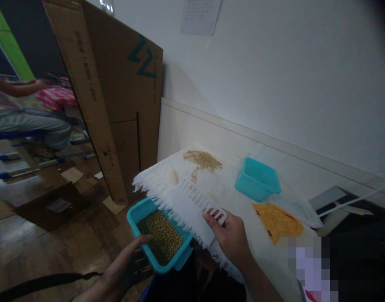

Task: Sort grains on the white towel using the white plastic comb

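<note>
My left hand (125, 264) grips the near rim of a teal plastic tub (138, 212) that is partly filled with greenish-brown beans (162, 237). The tub hangs just below the fringed edge of a white cloth (239, 209) covering the table. My right hand (228, 237) holds a white slotted plastic scraper (194, 203) that lies flat on the cloth at its edge, right above the tub. A loose pile of the same beans (203, 159) lies farther back on the cloth.
A second, empty teal tub (257, 178) stands on the cloth to the right, with an orange bag (277, 222) and a clear bag (297, 207) beside it. A big cardboard sheet (117, 92) leans on the wall at left. Another person (25, 113) sits far left.
</note>
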`<state>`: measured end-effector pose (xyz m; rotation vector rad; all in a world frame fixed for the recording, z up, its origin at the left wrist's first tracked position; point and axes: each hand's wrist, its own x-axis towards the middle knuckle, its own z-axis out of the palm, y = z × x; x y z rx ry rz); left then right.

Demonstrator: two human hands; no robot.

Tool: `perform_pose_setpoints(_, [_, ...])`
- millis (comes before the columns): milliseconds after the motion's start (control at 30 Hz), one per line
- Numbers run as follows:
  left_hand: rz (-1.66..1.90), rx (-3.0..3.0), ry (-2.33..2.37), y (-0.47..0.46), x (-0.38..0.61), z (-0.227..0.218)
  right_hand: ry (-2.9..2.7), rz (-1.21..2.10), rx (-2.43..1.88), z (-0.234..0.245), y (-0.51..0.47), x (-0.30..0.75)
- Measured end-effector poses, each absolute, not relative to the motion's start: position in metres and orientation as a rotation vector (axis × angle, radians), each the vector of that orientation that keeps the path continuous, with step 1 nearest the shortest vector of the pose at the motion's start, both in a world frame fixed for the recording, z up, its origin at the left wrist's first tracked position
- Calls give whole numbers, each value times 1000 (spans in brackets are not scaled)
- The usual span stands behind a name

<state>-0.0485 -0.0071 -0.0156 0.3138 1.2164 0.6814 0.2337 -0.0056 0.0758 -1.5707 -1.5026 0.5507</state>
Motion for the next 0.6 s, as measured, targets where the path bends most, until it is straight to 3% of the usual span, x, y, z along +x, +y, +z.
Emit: perform_pose_setpoints(600, [725,269,1153,-10,-42,-3,-1099,643,-1565,43,25,308])
